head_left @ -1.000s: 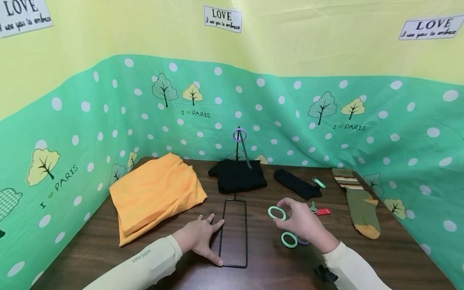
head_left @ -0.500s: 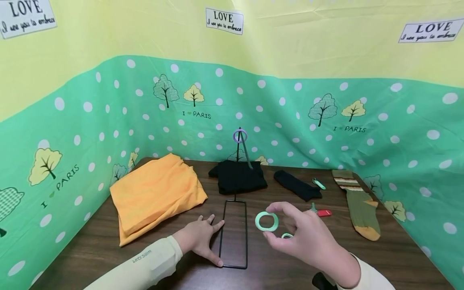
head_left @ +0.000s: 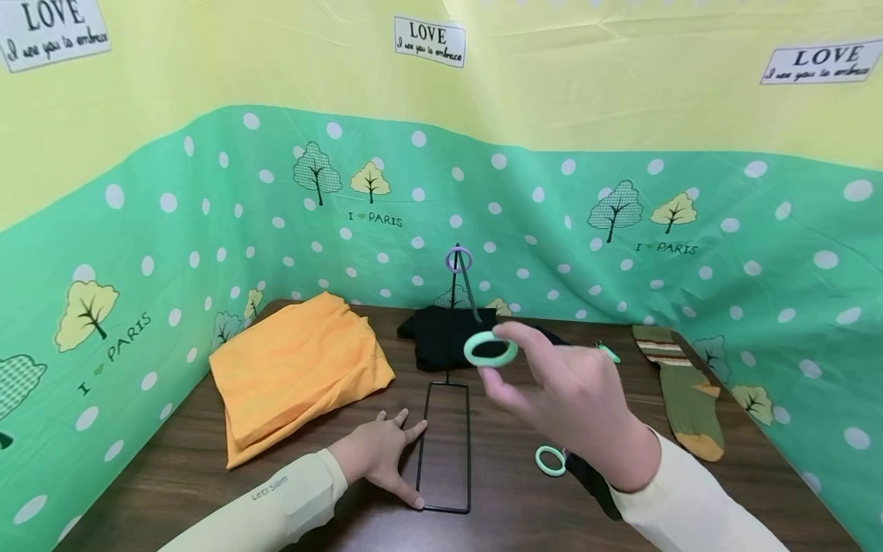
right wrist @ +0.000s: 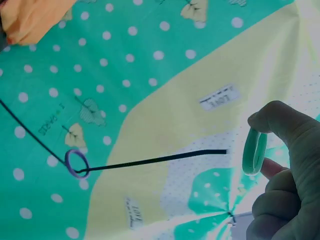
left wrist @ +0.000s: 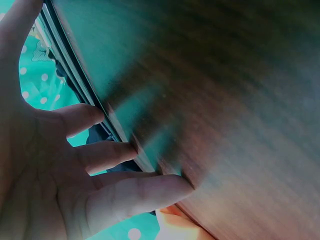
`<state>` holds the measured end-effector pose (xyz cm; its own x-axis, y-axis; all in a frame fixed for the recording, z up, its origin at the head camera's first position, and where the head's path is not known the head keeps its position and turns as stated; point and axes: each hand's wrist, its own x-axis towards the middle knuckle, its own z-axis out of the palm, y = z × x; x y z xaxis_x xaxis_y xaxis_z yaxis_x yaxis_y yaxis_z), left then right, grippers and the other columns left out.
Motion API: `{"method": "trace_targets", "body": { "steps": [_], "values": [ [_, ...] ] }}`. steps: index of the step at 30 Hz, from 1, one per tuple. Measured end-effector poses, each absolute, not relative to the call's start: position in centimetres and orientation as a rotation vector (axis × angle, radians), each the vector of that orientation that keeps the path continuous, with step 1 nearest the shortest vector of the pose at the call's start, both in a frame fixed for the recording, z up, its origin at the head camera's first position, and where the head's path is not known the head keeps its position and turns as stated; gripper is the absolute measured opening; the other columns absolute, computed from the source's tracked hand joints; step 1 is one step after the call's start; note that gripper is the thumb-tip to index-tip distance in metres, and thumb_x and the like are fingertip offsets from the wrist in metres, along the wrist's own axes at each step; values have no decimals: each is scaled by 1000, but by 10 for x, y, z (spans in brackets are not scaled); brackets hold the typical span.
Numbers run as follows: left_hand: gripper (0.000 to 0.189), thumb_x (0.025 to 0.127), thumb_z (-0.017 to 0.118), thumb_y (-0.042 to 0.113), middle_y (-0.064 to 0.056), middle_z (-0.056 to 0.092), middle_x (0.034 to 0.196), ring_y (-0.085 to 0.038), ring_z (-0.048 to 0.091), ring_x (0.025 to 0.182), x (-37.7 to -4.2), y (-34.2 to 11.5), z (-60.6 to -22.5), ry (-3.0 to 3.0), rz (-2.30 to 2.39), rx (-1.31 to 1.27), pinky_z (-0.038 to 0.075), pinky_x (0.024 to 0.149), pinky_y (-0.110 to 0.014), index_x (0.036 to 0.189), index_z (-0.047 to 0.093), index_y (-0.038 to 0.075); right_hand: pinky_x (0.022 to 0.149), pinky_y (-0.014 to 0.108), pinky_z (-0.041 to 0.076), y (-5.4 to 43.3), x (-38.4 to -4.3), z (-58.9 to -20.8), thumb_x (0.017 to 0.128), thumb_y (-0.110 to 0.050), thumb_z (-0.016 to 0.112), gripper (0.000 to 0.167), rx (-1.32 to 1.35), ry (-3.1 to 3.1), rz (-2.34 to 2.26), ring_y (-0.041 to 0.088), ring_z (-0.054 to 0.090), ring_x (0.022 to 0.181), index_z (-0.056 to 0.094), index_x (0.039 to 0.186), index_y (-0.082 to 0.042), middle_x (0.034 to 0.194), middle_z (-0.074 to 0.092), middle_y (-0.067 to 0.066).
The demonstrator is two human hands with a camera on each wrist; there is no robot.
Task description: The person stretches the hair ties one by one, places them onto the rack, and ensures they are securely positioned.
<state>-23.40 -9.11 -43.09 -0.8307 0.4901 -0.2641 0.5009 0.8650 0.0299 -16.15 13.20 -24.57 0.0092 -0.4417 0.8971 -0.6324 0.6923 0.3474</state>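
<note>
My right hand (head_left: 569, 395) pinches a mint-green ring (head_left: 490, 349) between thumb and index finger, raised above the table. In the right wrist view the green ring (right wrist: 254, 151) is just off the free tip of the stand's black arm (right wrist: 150, 161). A purple ring (head_left: 458, 260) hangs at the top of the black wire stand (head_left: 469, 452). My left hand (head_left: 382, 454) rests spread on the table, thumb and index fingertip at the left side of the stand's rectangular base. Its fingertips press the wood in the left wrist view.
An orange folded cloth (head_left: 297, 376) lies left, and a black folded cloth (head_left: 431, 337) behind the base. A second green ring (head_left: 550, 461) lies front right. A striped olive sock (head_left: 690, 399) and a small green object (head_left: 608, 353) lie right. Patterned curtain (head_left: 552, 207) surrounds the table.
My right hand has lifted the green ring from the right of the base up and leftward toward the stand's arm. The left hand stays in place.
</note>
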Motion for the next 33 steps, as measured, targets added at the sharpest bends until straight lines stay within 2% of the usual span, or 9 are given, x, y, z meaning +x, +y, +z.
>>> {"method": "trace_targets", "body": {
  "steps": [3, 7, 11, 16, 23, 33],
  "values": [
    [114, 51, 58, 86, -14, 31, 149, -49, 39, 126, -235, -91, -431, 2773, -61, 747, 50, 83, -49, 146, 27, 32, 33, 17, 13, 128, -179, -245, 89, -37, 46, 34, 865, -1644, 156, 2, 18, 31, 61, 90, -7, 39, 28, -9],
    [113, 51, 59, 86, -14, 31, 149, -48, 39, 126, -236, -90, -431, 2774, -59, 746, 50, 83, -50, 146, 26, 33, 33, 20, 13, 127, -204, -246, 81, -33, 58, 30, 831, -1713, 112, 4, 18, 30, 61, 94, -6, 39, 33, -6],
    [114, 51, 58, 87, -15, 30, 149, -48, 39, 126, -236, -90, -430, 2775, -64, 751, 50, 84, -49, 146, 26, 33, 33, 21, 14, 126, -226, -248, 71, -27, 71, 36, 783, -1801, 78, 7, 18, 31, 60, 97, -4, 38, 31, -3],
    [114, 52, 56, 87, -15, 30, 149, -48, 40, 125, -236, -91, -431, 2780, -79, 758, 50, 84, -48, 146, 25, 32, 33, 22, 15, 127, -246, -254, 69, -28, 76, 45, 728, -1876, 79, 9, 20, 30, 59, 103, -4, 38, 30, -2],
    [115, 51, 57, 87, -14, 29, 150, -48, 40, 126, -234, -91, -429, 2784, -77, 742, 50, 85, -48, 146, 25, 32, 34, 21, 14, 134, -251, -261, 67, -30, 80, 57, 697, -1955, 111, 8, 18, 32, 58, 113, -5, 38, 28, -3],
    [115, 51, 58, 87, -15, 28, 150, -48, 39, 126, -235, -91, -429, 2774, -63, 736, 49, 86, -48, 146, 26, 31, 35, 20, 12, 159, -247, -286, 68, -36, 80, 58, 598, -2115, 173, 4, 11, 35, 60, 113, -6, 39, 25, -4]
  ]
}}
